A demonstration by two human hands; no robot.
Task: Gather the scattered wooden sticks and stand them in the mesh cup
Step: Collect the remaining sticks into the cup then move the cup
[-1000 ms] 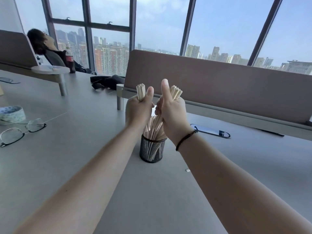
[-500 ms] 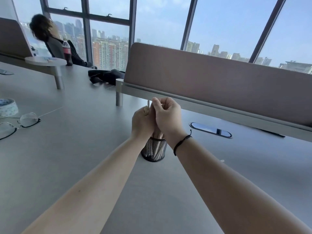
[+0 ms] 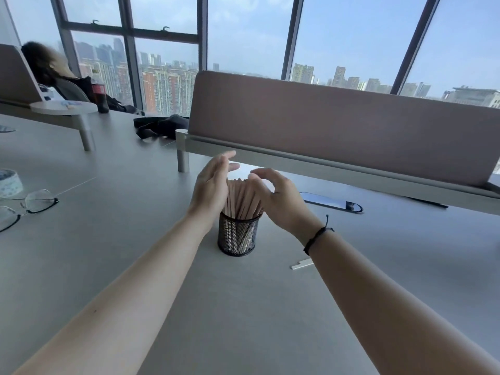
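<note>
- A black cylindrical wire-mesh cup point(image 3: 238, 235) stands upright on the grey worktop point(image 3: 243, 307), near the middle of the view.
- A bundle of pale wooden sticks point(image 3: 241, 197) stands inside the cup, tops fanning slightly above the rim.
- The left hand point(image 3: 212, 189) is just left of the bundle, palm facing it; its fingers point(image 3: 226, 161) are straight and spread wide, holding nothing. Whether the palm touches the sticks cannot be told.
- The right hand point(image 3: 280, 197) is just right of the bundle; its fingers point(image 3: 261, 174) are loosely curved over the stick tops, gripping nothing. Contact with the sticks cannot be told.
- A thin black cord bracelet point(image 3: 318, 236) circles the right wrist.
- One short pale wooden stick point(image 3: 301, 264) lies flat on the worktop, right of the cup and apart from it.
- A dark phone point(image 3: 331, 202) lies flat beyond the right hand.
- Wire-framed spectacles point(image 3: 24, 207) and a patterned tape roll point(image 3: 9, 182) sit at the left edge.
- A brown fabric divider panel point(image 3: 338, 128) runs across the far side.
- A seated person point(image 3: 51, 74) reclines far left, beside a dark drink bottle point(image 3: 100, 97).
</note>
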